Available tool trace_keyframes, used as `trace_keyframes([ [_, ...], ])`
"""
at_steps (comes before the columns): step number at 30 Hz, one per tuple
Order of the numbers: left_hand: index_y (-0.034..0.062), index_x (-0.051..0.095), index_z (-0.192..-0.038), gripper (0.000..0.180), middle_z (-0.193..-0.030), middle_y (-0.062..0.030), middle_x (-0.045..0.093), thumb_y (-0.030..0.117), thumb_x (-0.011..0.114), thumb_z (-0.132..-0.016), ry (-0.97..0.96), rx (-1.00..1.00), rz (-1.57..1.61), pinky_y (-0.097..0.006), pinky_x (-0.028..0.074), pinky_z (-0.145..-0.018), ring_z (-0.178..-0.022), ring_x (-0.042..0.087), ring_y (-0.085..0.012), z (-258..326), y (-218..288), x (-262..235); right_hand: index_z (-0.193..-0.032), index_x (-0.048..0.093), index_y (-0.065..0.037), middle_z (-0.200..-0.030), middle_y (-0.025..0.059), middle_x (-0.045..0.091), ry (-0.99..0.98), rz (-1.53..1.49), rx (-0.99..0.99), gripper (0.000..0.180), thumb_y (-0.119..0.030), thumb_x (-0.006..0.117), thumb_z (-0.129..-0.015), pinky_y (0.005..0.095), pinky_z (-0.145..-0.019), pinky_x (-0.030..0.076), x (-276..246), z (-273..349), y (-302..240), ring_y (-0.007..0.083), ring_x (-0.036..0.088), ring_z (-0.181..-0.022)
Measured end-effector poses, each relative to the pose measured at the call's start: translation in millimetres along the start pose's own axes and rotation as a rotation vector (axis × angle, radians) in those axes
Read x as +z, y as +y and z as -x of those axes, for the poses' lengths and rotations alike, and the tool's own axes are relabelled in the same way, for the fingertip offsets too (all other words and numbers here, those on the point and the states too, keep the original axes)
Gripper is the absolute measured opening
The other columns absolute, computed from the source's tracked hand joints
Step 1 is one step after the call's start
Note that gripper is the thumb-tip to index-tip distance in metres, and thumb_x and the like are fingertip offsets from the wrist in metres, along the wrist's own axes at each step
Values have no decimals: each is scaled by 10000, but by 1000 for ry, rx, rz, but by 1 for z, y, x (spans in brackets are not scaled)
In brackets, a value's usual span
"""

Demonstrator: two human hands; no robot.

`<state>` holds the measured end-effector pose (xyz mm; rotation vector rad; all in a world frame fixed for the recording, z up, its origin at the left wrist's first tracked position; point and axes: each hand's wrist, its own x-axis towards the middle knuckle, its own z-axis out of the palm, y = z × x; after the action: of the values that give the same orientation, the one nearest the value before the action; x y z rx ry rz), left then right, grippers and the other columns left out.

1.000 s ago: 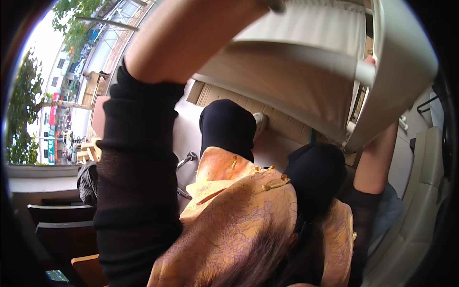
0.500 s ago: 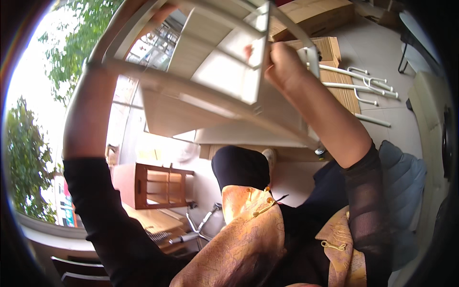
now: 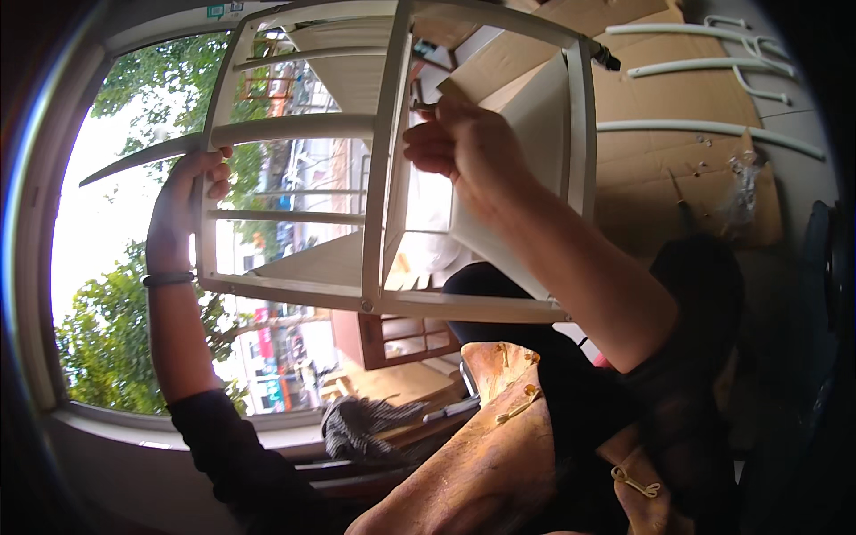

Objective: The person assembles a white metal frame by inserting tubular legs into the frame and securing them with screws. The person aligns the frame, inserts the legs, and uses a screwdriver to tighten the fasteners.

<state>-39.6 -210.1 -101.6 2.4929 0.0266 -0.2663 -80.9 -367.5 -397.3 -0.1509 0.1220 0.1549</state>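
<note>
A cream-white frame rack (image 3: pixel 378 178) with flat side panels is held up on its side before me. My left hand (image 3: pixel 192 183) is closed around its left end post, beside a curved bar that sticks out toward the window. My right hand (image 3: pixel 473 147) reaches into the right-hand opening, with fingers curled in. A small metal piece shows by its fingertips, too small to name. One dark foot or caster (image 3: pixel 606 55) sits at the rack's upper right corner. The rack's lower rail lies close to my knee.
White tubes with hooked ends (image 3: pixel 704 67) lie on flattened cardboard (image 3: pixel 637 178) to the right. A screwdriver-like tool (image 3: pixel 682 201) and a clear plastic bag (image 3: pixel 742 183) are there too. A brown wooden piece of furniture (image 3: pixel 357 334) and a striped cloth (image 3: pixel 357 428) stand below the window.
The rack has been turned, and more of its open bars face me. My left hand now grips lower on the end post. My right hand has moved left, into the opening.
</note>
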Motion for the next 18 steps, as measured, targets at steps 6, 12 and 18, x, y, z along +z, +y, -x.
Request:
trace_keyframes([
  [6,45,592,-928,156,-765,28,525,141,605,-806,89,-89,-40,-196,358,-525,-634,455,-63,-15,-17,-23,-984,616,32,-838,93,642,-11,-103,142,153,-87,577,-895,290,-733,542,14,6,36,168,636,-732],
  [12,50,579,-897,162,-719,25,503,183,580,-805,191,-227,-86,-204,352,-524,-596,448,-73,-31,-34,-30,-960,598,62,-798,107,626,-13,-103,59,130,-21,516,-903,270,-662,527,13,-8,48,150,627,-700],
  [18,47,546,-927,153,-720,10,487,141,567,-808,220,-250,-65,-216,335,-503,-586,429,-70,-41,-42,-20,-915,577,35,-695,83,589,94,-101,-2,97,-16,495,-911,262,-479,450,13,-24,54,127,571,-539],
])
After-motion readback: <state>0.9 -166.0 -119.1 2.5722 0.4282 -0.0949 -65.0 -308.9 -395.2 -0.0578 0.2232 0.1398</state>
